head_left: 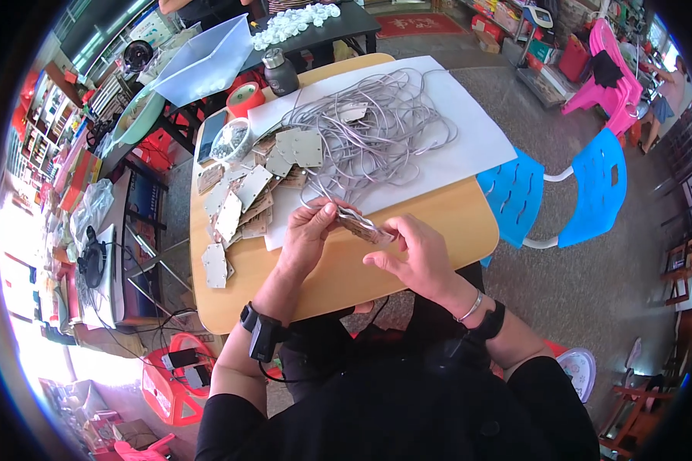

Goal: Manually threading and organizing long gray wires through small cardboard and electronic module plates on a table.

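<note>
Head view: my left hand [309, 227] and right hand [412, 253] both pinch small metal plate [364, 226] above near edge of wooden table [407, 253]; its far side hidden by my fingers, detail too small to read. Grey cable tangle [377, 131] on white sheet [469, 131] just behind. Plate pile [242, 200] to left. Bowl of small parts [231, 141], red tape roll [244, 98], dark flask [280, 72] further back. Blue chair [584, 192] right, grey floor.

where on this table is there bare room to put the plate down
Bare wood lies along the near table edge, right of both hands, below the white sheet. A smaller patch sits near the front left corner. The metal plates crowd the left side, and the grey cables cover the sheet's middle.
</note>
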Demonstrator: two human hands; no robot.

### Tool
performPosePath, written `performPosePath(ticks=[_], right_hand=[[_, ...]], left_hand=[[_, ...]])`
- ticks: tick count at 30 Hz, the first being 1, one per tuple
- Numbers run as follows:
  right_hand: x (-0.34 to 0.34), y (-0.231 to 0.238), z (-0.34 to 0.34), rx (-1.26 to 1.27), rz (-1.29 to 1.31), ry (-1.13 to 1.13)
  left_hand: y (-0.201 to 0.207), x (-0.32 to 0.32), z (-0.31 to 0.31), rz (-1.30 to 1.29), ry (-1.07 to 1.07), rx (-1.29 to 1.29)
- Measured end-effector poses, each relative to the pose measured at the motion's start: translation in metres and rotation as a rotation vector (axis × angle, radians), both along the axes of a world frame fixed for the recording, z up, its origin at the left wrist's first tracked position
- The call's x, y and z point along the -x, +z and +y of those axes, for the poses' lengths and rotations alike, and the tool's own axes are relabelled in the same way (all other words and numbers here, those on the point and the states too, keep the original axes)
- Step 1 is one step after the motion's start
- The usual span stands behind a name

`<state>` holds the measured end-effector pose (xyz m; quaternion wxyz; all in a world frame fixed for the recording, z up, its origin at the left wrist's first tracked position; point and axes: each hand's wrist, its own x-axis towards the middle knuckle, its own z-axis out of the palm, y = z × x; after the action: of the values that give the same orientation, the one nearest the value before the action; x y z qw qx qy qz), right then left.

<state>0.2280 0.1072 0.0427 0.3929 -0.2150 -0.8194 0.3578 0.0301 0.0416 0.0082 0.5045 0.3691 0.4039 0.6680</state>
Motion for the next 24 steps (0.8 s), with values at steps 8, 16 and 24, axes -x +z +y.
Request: performPosePath(ticks=[8, 16, 24], right_hand=[[0.008, -0.019, -0.006, -0.183, -0.045, 0.108], [-0.014, 0.035, 0.007, -0.084, -0.063, 0.195], [-0.019, 0.042, 0.002, -0.238, -0.449, 0.489]], left_hand=[[0.008, -0.012, -0.003, -0.099, 0.116, 0.084], [0.055, -0.019, -0.010, 0.436, -0.058, 0.351], [0.089, -0.045, -0.045, 1.054, -0.357, 0.238]])
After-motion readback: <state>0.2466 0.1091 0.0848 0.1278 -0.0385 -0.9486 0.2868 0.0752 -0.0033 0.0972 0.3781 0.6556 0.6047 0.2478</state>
